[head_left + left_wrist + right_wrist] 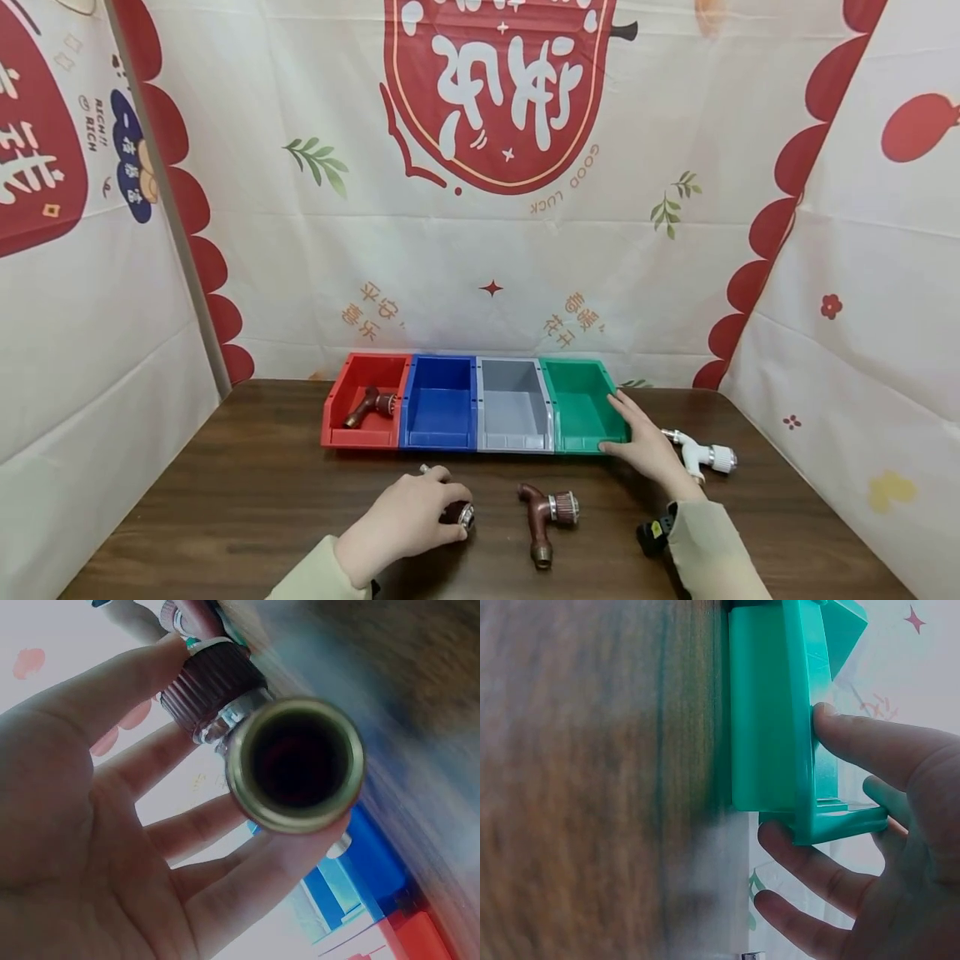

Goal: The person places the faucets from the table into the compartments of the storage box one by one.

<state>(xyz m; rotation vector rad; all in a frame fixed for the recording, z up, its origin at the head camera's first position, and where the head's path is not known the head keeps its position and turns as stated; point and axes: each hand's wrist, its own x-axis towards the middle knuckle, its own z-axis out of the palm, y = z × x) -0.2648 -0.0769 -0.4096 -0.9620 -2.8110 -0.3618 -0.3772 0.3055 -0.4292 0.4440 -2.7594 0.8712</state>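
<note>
My left hand [408,518] grips a dark red faucet [457,514] above the table, left of centre. In the left wrist view the fingers and thumb curl round that faucet [214,682], its round brass opening facing the camera. My right hand [651,443] holds the front right corner of the green bin [585,412]. The right wrist view shows the thumb of this hand [885,817] on the front of the green bin [765,712] and other fingers at its side. Inside the red bin [335,417] lies another dark red faucet [367,407].
Blue [440,417] and grey [513,412] bins stand between the red and green ones. A third dark red faucet [537,521] lies on the table [225,500] between my hands. A white faucet [699,455] lies beyond my right wrist. Printed cloth [487,250] hangs behind and at both sides.
</note>
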